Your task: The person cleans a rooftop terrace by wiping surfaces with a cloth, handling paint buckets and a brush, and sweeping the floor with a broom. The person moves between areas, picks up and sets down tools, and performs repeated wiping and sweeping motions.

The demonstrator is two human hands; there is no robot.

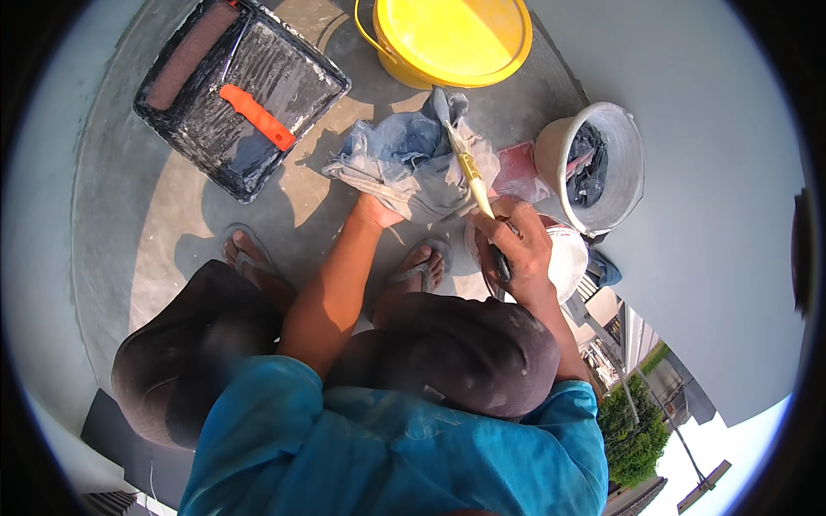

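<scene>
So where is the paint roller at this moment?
In the head view, the paint roller lies in the black paint tray at upper left, left of the yellow bucket, away from both hands.

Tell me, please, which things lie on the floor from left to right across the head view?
Black paint tray with the roller → grey-blue rag under the left hand → paintbrush in the right hand → white bucket.

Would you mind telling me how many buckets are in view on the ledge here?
3: a yellow bucket at the top, a white bucket holding dark rags on the right, and a small white bucket partly hidden behind the right hand. Others may be hidden.
</scene>
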